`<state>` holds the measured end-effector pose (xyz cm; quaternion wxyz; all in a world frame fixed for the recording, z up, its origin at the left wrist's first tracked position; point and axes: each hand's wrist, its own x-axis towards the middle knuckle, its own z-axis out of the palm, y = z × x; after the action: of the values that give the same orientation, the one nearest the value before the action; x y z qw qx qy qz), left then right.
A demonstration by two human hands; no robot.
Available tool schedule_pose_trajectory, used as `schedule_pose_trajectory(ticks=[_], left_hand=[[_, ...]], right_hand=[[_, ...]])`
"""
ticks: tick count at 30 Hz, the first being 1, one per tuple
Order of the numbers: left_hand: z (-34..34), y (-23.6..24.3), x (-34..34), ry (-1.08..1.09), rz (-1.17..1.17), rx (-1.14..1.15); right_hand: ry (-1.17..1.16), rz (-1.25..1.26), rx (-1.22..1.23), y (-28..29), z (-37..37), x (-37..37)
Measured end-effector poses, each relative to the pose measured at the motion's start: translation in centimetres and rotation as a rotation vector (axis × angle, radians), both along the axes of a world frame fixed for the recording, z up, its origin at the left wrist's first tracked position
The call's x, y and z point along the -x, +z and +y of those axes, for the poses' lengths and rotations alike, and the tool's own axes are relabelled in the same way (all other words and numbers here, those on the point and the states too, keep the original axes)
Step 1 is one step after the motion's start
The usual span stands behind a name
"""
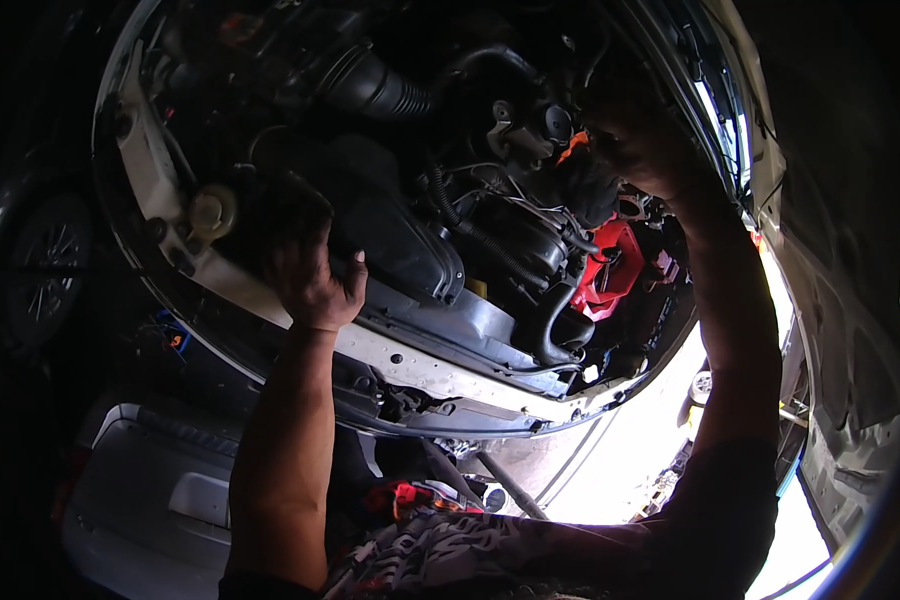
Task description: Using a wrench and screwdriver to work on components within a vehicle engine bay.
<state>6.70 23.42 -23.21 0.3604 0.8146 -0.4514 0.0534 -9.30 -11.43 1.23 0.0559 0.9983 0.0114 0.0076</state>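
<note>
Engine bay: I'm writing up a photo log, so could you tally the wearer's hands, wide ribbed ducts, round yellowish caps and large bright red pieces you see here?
Hands: 2, the left hand and the right hand
Wide ribbed duct: 1
Round yellowish cap: 1
Large bright red piece: 1
Total: 5

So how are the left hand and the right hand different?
The left hand is near the pale front bar; the right hand reaches farther in, beside an orange part. The left hand's thumb sticks out plainly; the right hand's fingers are hard to see in shadow. Both are over the engine bay.
</note>
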Motion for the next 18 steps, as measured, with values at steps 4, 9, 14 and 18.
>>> schedule_pose_trajectory(ticks=[4, 9, 14, 18], left_hand=[[-0.1, 0.1, 0.0, -0.003, 0.011, 0.026], [-0.2, 0.2, 0.0, 0.004, -0.004, -0.016], [-0.2, 0.1, -0.1, 0.000, 0.000, 0.005], [-0.3, 0.3, -0.1, 0.013, -0.023, 0.019]], right_hand=[[-0.265, -0.006, 0.047, 1.2, 0.9, 0.1], [-0.268, 0.100, 0.297, 1.2, 0.1, -0.4], [-0.201, 0.055, 0.080, 1.2, -0.2, 0.2], [-0.261, 0.098, 0.298, 0.8, -0.1, 0.5]])
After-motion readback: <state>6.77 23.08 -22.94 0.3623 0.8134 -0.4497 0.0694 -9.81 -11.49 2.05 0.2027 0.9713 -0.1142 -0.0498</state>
